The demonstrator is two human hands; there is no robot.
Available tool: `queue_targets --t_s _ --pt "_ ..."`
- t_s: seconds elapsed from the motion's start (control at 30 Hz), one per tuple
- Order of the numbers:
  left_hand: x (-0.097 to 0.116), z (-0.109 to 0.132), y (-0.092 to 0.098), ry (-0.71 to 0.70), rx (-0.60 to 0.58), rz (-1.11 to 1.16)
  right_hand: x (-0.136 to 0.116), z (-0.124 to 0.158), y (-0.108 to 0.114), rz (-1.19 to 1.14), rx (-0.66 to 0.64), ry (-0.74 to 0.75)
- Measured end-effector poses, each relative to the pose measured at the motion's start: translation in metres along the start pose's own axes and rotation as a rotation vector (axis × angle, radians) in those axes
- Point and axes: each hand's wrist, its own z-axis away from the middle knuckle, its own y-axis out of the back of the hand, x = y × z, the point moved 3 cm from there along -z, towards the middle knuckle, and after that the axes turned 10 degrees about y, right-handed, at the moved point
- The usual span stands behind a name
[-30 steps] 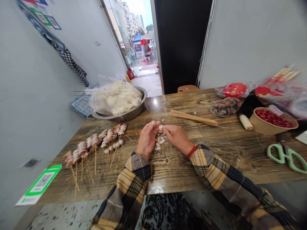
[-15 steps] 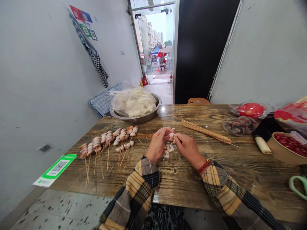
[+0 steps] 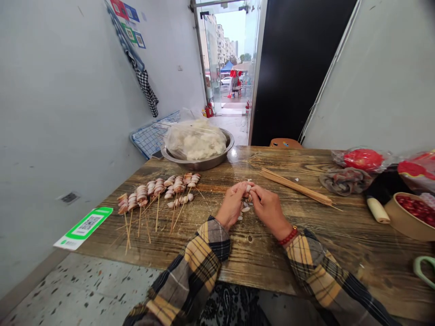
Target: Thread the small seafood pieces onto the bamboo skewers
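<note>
My left hand [image 3: 234,204] and my right hand [image 3: 269,209] meet over the middle of the table. Between their fingertips is a pale garlic clove [image 3: 248,188], pinched from both sides. Several loose cloves and bits of skin [image 3: 245,208] lie on the wood just beneath. To the left, skewers threaded with garlic cloves [image 3: 142,194] rest in a row, their bare sticks pointing toward me. A shorter skewer of whiter cloves [image 3: 181,200] lies closer to my left hand. Beyond my right hand is a bundle of bare bamboo skewers [image 3: 295,185].
A metal basin [image 3: 204,164] with a plastic bag of whitish stuff [image 3: 197,141] stands at the back left. On the right are a crumpled cloth [image 3: 345,181], a knife handle [image 3: 378,210], a bowl of red fruit [image 3: 404,222] and a green scissor handle [image 3: 419,267].
The view has shifted slightly, so the table contents sit further right. My hands have drawn closer together around the clove, fingertips now nearly meeting.
</note>
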Motion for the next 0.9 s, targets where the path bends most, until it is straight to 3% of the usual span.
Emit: queue_targets --t_s 0.3,0.63,0.9 --pt "0.000 0.002 -0.007 0.072 -0.019 0.146 0.004 -0.008 0.007 -0.231 0.038 -0.078" --pt "0.012 0.002 0.008 0.091 0.024 0.273 -0.003 -0.007 -0.001 -0.207 0.008 -0.001" --pt "0.011 0.001 0.004 0.092 -0.015 0.367 -0.001 -0.005 -0.008 -0.207 0.023 -0.009"
